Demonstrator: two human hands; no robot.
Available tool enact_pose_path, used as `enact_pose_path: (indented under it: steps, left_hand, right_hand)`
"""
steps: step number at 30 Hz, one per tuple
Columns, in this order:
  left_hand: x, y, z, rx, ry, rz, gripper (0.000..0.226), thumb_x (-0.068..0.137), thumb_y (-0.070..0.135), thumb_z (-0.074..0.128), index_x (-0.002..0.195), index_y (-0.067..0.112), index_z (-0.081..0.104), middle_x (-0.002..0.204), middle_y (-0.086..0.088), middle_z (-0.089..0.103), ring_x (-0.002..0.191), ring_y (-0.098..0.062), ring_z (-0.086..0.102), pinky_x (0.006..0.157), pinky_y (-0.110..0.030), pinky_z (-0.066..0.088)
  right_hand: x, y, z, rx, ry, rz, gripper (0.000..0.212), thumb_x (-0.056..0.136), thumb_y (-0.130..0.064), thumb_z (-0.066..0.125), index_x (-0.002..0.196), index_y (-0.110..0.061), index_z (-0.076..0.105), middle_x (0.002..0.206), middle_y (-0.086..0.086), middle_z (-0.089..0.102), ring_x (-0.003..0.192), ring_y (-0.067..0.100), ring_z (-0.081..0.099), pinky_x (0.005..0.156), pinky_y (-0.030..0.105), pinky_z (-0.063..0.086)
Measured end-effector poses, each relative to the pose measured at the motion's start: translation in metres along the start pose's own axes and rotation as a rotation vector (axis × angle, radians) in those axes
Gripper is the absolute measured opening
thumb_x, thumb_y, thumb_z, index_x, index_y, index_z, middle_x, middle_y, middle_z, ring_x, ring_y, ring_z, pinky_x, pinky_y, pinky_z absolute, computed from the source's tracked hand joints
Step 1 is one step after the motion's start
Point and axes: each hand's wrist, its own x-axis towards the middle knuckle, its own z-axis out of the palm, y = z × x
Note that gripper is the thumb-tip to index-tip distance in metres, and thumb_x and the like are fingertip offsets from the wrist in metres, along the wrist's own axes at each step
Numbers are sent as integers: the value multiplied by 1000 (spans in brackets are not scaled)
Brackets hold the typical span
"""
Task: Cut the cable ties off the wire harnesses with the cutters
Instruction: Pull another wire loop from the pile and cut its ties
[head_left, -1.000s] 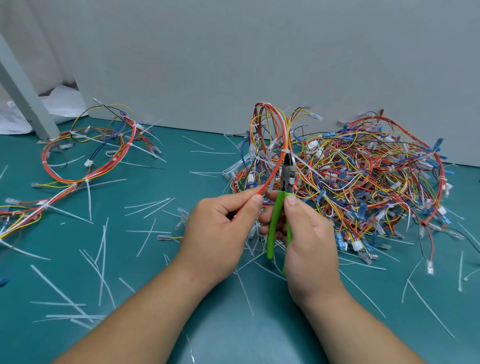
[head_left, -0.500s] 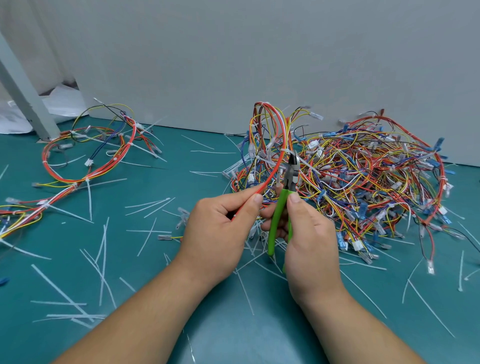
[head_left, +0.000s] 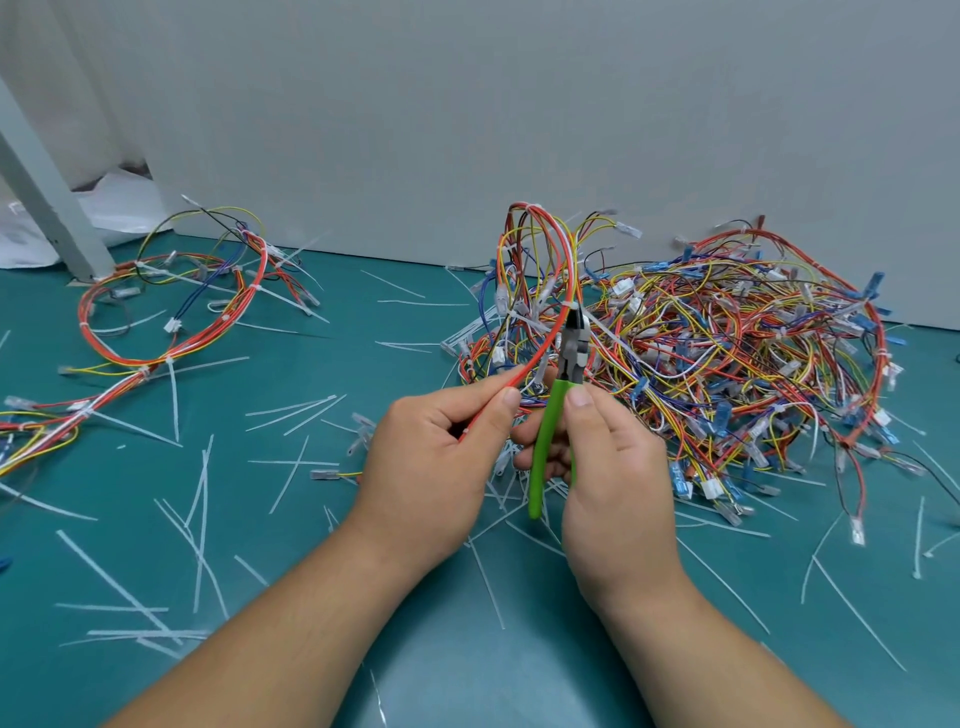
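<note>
My left hand (head_left: 434, 457) pinches a red-and-yellow wire harness (head_left: 545, 270) that loops upright above the table. A white cable tie (head_left: 567, 303) wraps the loop on its right side. My right hand (head_left: 613, 478) grips green-handled cutters (head_left: 558, 415), held upright, with the black jaws right at that tie. Whether the jaws are around the tie is too small to tell. Behind them lies a big tangled pile of harnesses (head_left: 727, 358).
A second group of harnesses (head_left: 171, 312) lies at the left on the teal table (head_left: 441, 675). Several cut white ties (head_left: 202, 499) are scattered over the table. A grey wall panel (head_left: 467, 130) closes the back, and a slanted grey post (head_left: 47, 208) stands at far left.
The cutters have shifted slightly right and up along the loop, with their jaws now at the white tie. My left hand holds the harness in nearly the same place.
</note>
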Motion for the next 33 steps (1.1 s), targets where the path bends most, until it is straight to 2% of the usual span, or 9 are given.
enact_pose_path:
  steps: [2, 5, 7, 12, 17, 21, 26, 30, 33]
  left_hand:
    - [-1, 1, 1, -12, -12, 5, 28, 99, 19, 62, 108, 43, 72, 95, 27, 75, 95, 12, 67, 82, -4, 46]
    - [-1, 2, 2, -22, -23, 13, 32, 99, 14, 62, 105, 44, 72, 93, 27, 75, 92, 14, 66, 80, -3, 45]
    - [-1, 3, 2, -32, -32, 12, 31, 100, 13, 61, 108, 41, 71, 92, 25, 75, 91, 14, 66, 80, -3, 46]
    - [-2, 3, 3, -50, -54, 1, 28, 100, 9, 60, 113, 32, 72, 88, 25, 75, 88, 16, 65, 79, -2, 46]
    - [-2, 1, 3, -78, -62, -21, 25, 100, 10, 60, 117, 24, 73, 92, 17, 78, 94, 9, 69, 82, -4, 47]
    - [-2, 0, 3, -67, -64, -12, 27, 100, 11, 60, 116, 28, 73, 94, 18, 77, 98, 8, 68, 84, -4, 46]
    - [-1, 2, 3, -61, -60, 9, 31, 100, 9, 60, 113, 34, 71, 93, 23, 76, 94, 11, 68, 82, -3, 46]
    - [-2, 3, 3, -57, -78, 20, 33, 101, 9, 59, 112, 37, 71, 94, 25, 75, 94, 13, 67, 81, -3, 46]
    - [-3, 2, 4, -84, -92, 7, 32, 100, 6, 59, 112, 32, 72, 91, 20, 77, 88, 11, 68, 79, -4, 48]
  right_hand:
    - [-1, 0, 1, -26, 0, -8, 40, 97, -50, 48, 87, -18, 71, 80, 9, 74, 65, 18, 71, 59, 30, 55]
    - [-2, 1, 1, -41, -3, -11, 48, 94, -56, 46, 90, -16, 72, 81, 11, 74, 69, 22, 71, 68, 50, 56]
    - [-2, 1, 1, -49, -4, -12, 51, 95, -55, 45, 91, -12, 72, 81, 13, 74, 71, 24, 72, 70, 56, 57]
    - [-1, 3, 0, -52, 6, -10, 53, 95, -56, 45, 91, -10, 71, 81, 14, 74, 70, 23, 72, 68, 48, 56]
    - [-1, 6, 1, 16, 0, 42, 47, 93, -58, 46, 94, -23, 78, 86, 9, 78, 73, 21, 73, 65, 29, 56]
    - [0, 7, 1, 45, 18, 37, 42, 100, -47, 46, 91, -21, 78, 85, 8, 78, 71, 18, 72, 66, 28, 57]
    - [-1, 4, 1, 32, 37, 24, 43, 97, -52, 48, 88, -23, 78, 82, 10, 77, 69, 17, 72, 63, 25, 56]
    - [-1, 4, 1, 12, 40, 17, 45, 100, -46, 46, 90, -11, 74, 82, 15, 75, 70, 22, 72, 65, 33, 58]
    - [-1, 3, 1, -8, 39, -7, 51, 101, -44, 45, 88, -3, 73, 81, 18, 73, 74, 34, 71, 68, 39, 61]
